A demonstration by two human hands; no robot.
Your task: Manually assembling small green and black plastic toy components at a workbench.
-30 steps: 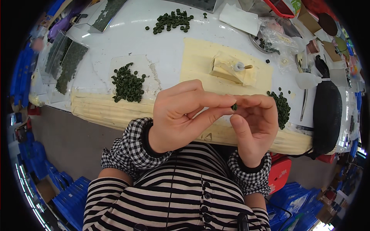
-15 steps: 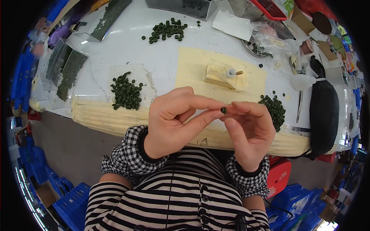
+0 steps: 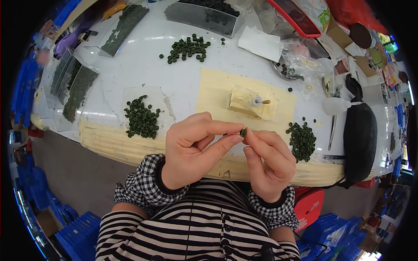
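Between the thumb and forefinger of my left hand (image 3: pixel 189 145) is a small round dark green cap-like piece (image 3: pixel 243 132). My right hand (image 3: pixel 272 161) meets it from the other side, its forefinger tip at the piece. The right thumb stands apart, lower down, and the other right fingers are curled. Past my hands, a cream block (image 3: pixel 244 102) with a small grey-white fitting and a brownish peg (image 3: pixel 266 102) sits on a cream sheet (image 3: pixel 213 82). Similar green pieces lie heaped at the left (image 3: pixel 141 119), at the right (image 3: pixel 302 141) and farther back (image 3: pixel 189 48).
Clear bins of green pieces stand at the far left (image 3: pixel 80 93) and back (image 3: pixel 204 21). White paper (image 3: pixel 260 42), a red-edged phone (image 3: pixel 300 19) and plastic bags (image 3: pixel 305 58) crowd the back right. A black pouch (image 3: pixel 360 139) lies at the right edge. Cream padding (image 3: pixel 117 138) lines the front edge.
Both hands have moved slightly left and toward me with the green piece. The right fingers have closed in on it. The whole view has shifted a little.
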